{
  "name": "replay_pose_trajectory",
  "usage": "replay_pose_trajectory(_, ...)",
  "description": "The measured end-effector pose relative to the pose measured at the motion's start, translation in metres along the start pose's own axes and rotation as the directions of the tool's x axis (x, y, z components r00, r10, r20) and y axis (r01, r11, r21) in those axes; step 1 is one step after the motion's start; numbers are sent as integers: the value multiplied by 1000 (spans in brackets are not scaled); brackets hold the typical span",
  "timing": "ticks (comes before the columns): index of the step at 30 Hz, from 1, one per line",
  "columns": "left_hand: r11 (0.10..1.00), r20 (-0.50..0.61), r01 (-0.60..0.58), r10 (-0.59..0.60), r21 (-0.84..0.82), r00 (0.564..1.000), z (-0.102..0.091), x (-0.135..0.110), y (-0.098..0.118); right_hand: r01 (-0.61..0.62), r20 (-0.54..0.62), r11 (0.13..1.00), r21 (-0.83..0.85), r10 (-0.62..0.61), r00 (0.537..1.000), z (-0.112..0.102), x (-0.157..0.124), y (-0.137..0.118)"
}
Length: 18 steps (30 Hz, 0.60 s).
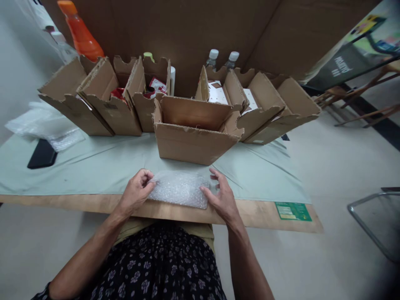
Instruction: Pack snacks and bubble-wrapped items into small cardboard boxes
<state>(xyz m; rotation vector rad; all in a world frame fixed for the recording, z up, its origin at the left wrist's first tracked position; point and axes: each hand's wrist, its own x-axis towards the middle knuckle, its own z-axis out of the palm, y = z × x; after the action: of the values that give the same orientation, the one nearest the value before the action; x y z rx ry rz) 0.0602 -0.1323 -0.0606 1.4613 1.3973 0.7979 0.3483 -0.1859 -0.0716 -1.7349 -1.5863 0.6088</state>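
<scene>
A clear bubble wrap sheet or bag (179, 189) lies flat at the front edge of the cloth-covered table. My left hand (137, 191) has its fingers curled at the left end, pinching the bubble wrap between thumb and fingers. At the opposite end, my right hand (221, 196) is open, thumb and fingers spread around the corner, the thumb tip at the wrap's edge. Just beyond the wrap stands an open cardboard box (196, 141) turned lengthwise, and I see nothing inside the visible part of it.
More open cardboard boxes (109, 104) line the back, some holding red packets (158, 85) or white cartons (218, 92). An orange bottle (83, 37) stands behind. At left lie a black phone-like object (43, 154) and more bubble wrap (46, 121). A green card (293, 211) is at front right.
</scene>
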Motion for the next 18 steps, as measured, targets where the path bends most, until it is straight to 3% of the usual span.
replay_pose_trajectory(5, 995, 21, -64, 66, -73, 998, -7, -9, 14, 192, 275, 980, -54, -170, 946, -17, 25, -20)
replay_pose_trajectory(9, 990, 20, -138, 137, 32, 990, -33, -10, 25, 120, 404, 990, 77, -140, 904, -11, 32, -33)
replay_pose_trajectory(13, 905, 6, -259, 274, 337, 962, -69, 16, 38, 25, 356, 971, 237, -111, 928, 22, 19, -53)
replay_pose_trajectory(15, 816, -9, -288, 338, 501, 941, -79, 37, 42, -8, 367, 978, 210, -71, 928, 45, 14, -62)
replay_pose_trajectory(18, 686, -63, -247, 394, 684, 917, -79, 57, 33, -38, 348, 997, 64, 14, 937, 72, 13, -67)
